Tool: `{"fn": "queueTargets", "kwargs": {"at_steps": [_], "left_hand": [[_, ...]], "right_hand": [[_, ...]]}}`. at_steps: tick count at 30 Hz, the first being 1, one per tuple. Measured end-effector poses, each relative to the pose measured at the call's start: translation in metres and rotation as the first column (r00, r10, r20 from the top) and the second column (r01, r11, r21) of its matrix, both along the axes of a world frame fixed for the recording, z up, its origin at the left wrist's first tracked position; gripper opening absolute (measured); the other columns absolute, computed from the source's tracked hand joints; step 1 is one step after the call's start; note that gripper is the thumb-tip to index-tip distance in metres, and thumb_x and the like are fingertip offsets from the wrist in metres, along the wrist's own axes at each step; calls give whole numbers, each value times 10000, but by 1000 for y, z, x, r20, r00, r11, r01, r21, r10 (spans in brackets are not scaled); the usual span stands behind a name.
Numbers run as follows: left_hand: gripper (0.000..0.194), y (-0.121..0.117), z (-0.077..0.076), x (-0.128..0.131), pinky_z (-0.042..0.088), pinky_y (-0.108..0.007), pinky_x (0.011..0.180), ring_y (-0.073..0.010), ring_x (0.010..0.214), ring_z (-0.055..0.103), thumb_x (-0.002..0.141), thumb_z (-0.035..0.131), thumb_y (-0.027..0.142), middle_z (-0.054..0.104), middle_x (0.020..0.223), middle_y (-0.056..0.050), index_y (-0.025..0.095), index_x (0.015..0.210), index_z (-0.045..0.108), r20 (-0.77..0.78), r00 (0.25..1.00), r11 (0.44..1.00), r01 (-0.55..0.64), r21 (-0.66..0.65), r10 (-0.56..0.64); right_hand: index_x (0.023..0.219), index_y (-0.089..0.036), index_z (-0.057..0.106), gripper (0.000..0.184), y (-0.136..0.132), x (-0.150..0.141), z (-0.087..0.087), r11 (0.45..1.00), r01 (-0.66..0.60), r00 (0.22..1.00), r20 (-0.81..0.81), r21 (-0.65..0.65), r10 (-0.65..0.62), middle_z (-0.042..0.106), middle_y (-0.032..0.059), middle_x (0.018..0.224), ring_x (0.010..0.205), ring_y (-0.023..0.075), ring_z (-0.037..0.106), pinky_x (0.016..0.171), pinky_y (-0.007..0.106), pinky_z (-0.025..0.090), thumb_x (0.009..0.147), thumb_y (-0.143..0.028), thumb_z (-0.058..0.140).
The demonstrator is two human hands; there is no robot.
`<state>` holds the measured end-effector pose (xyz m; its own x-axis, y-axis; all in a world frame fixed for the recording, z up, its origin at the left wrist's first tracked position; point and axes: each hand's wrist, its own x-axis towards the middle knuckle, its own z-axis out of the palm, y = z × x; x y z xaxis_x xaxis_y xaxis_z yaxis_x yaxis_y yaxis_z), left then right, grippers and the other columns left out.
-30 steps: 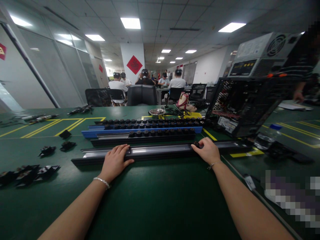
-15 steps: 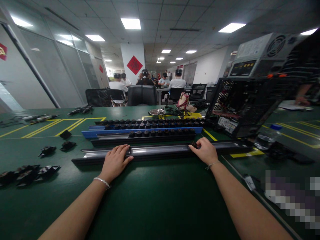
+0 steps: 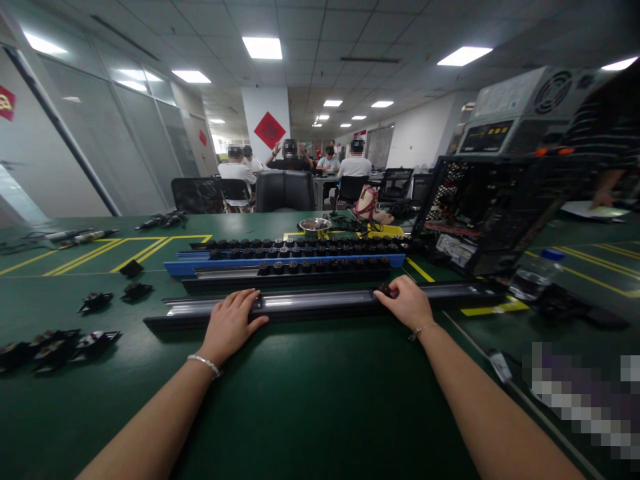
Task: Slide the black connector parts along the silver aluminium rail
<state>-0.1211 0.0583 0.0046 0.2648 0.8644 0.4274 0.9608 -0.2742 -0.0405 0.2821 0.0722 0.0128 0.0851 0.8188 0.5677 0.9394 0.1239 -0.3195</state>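
Observation:
A long dark rail [image 3: 320, 302] with a shiny metallic channel lies crosswise in front of me on the green table. My left hand [image 3: 229, 327] grips its left part, with the fingers over the top and the thumb along the near edge. On the right half, my right hand [image 3: 409, 303] pinches a small black part [image 3: 384, 290] sitting at the rail's channel; the fingers partly hide it. Just behind, a blue rail [image 3: 290, 262] and other dark rails carry rows of similar small black pieces. Loose black pieces [image 3: 95, 301] lie to the left.
An open computer case [image 3: 475, 213] with power supplies [image 3: 520, 107] on top stands at the right. Near it is a clear bottle with a blue cap [image 3: 537, 273]. A metal dish [image 3: 315, 225] sits behind the rails. Several people are seated farther back; another person's hand [image 3: 603, 198] shows at far right.
My right hand has slid slightly left along the rail with the small black part. My left hand stays in place. A person in the background has raised both hands.

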Motion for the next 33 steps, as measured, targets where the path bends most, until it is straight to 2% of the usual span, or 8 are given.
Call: {"fn": "queueTargets", "kwargs": {"at_steps": [15,33], "left_hand": [[643,0,-1,-1,401,-428,912,-281,1215,431,728,608,512,511,1325,-80,232,1287,459,12,1000,1000,6,-3,-6],[586,-1,0,-1,394,-419,911,-265,1217,427,818,463,557,502,1337,-84,213,1292,449,-5,1000,1000,0,-8,0]], "right_hand": [[601,-218,420,366,-1,-6,1,1000,-14,1000,-5,-24,14,486,-13,702,607,131,475,526,261,313,723,-518,592],[611,-219,432,348,0,-12,2,999,-48,999,-21,-22,47,501,-11,709,616,134,499,535,264,336,723,-503,599]]}}
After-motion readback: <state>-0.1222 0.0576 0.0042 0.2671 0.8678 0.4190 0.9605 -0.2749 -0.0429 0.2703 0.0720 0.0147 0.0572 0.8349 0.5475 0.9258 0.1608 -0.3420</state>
